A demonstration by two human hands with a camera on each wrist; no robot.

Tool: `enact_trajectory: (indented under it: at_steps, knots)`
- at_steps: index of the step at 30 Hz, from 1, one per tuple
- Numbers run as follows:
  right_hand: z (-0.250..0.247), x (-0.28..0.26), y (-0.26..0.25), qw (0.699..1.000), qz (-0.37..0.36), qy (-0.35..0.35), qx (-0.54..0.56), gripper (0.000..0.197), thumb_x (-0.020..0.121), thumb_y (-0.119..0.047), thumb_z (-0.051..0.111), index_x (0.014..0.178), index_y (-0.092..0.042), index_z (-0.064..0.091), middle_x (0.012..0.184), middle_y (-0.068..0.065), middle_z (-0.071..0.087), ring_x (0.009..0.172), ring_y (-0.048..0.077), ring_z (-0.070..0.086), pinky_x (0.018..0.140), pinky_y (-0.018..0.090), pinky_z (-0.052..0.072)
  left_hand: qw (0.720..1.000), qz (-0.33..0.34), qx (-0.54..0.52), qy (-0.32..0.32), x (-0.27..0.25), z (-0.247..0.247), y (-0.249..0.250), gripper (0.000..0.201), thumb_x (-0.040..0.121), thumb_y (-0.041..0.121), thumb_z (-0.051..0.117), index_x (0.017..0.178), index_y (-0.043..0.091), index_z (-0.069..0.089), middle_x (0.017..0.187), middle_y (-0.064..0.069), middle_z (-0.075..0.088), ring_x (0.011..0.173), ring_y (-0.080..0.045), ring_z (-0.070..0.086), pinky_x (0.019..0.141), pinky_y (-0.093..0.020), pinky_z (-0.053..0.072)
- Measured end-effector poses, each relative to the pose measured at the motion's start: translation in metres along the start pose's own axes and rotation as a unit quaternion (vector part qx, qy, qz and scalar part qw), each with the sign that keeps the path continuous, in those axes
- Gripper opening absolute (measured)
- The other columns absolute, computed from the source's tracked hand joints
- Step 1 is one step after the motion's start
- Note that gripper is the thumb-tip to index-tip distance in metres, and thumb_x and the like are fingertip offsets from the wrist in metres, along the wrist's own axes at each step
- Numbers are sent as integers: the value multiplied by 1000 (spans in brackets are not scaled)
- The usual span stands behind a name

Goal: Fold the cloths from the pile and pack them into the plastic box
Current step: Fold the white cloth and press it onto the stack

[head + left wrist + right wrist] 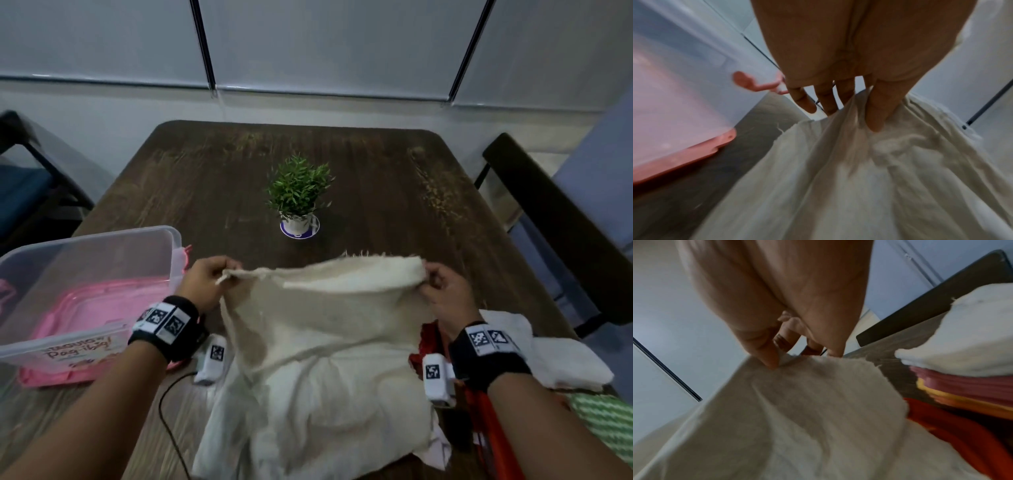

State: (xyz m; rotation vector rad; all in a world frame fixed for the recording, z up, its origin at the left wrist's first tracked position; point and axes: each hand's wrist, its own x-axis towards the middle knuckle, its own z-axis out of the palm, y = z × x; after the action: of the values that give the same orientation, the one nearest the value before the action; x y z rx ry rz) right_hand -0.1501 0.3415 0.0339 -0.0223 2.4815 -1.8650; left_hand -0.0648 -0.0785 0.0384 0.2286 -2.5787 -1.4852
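While the left hand [205, 279] and right hand [445, 291] each pinched a corner of the cream cloth [318, 342], lifting it off the bench [376, 178], folding had barely begun and the plastic box [102, 260] seemed to hold no cloths.

**Cloth held up at the near middle, box to the left, pile to the right**

The table [376, 178] fills the middle of the scene. A potted plant [298, 195] stands at its centre. The plastic box [102, 246] sits at the near left, resting on a lid [51, 375] beneath it. A cloth [318, 342] lies at the near middle, its far edge lifted between the left hand [205, 279] on the left and the right hand [445, 291] on the right. The pile [555, 359] lies at the near right, just beside the cloth. Chairs stand off both side edges of the table; a wall runs behind its far edge.
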Motion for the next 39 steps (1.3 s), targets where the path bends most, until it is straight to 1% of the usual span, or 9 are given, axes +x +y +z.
enact_trajectory:
  at_steps: [4,8,12,15,18,21,24,28,39]
  knots:
    - [-8,-31,31,997,38,-61,1,25,75,5,59,65,-16,67,75,4,70,78,25,63,83,39,50,998,14,-11,-65,-46,3,-17,10,66,17,73,66,16,63,83,-2,66,78,6,62,72,-5,45]
    - [-22,-57,50,967,65,-218,-112,43,70,20,56,52,-18,66,74,15,68,71,37,65,70,40,54,970,-39,43,-236,-89,2,-39,13,67,28,76,71,40,74,86,6,73,76,-5,67,73,-21,54]
    - [-29,-81,59,844,103,-424,-311,48,68,6,53,51,-36,68,71,-10,72,81,7,69,81,18,52,878,-111,160,-437,-128,20,-61,54,73,4,72,70,57,68,81,38,65,79,12,60,76,-7,45]
    - [-24,-99,74,764,139,-514,-364,43,72,-2,56,63,-40,72,81,-14,74,88,7,70,86,26,55,808,-157,225,-522,-150,39,-65,48,68,2,59,98,35,75,79,31,63,77,15,57,71,0,39]
    - [-20,-101,93,837,149,-399,-344,37,77,1,57,69,-31,72,84,-7,75,86,7,69,82,20,54,844,-183,260,-432,-154,52,-69,46,67,9,46,93,32,76,93,19,70,91,7,62,81,-8,45]
    - [-14,-89,105,916,133,-158,-344,18,84,-3,60,80,-19,68,89,-2,70,93,20,66,87,29,48,924,-207,262,-189,-134,55,-81,15,80,24,53,71,28,64,86,2,71,88,-23,66,75,-28,47]
    - [-9,-73,108,935,199,-34,-290,28,88,-13,65,115,-7,62,109,11,67,108,32,62,94,34,45,936,-289,198,-26,-113,60,-86,28,89,40,63,89,12,58,93,-13,68,86,-31,63,75,-33,44]
    - [-4,-63,104,930,255,-55,-260,55,92,-39,66,135,-6,54,131,13,61,121,32,57,96,31,40,911,-370,171,-69,-98,75,-88,69,72,63,72,114,9,58,108,-14,67,97,-32,64,80,-33,47]
    - [-15,-57,92,976,206,-67,-32,20,82,-42,67,88,-23,65,94,5,72,96,29,68,95,53,52,906,-339,255,5,-87,52,-71,28,92,19,57,103,-2,70,106,-26,68,99,-40,63,88,-40,49]
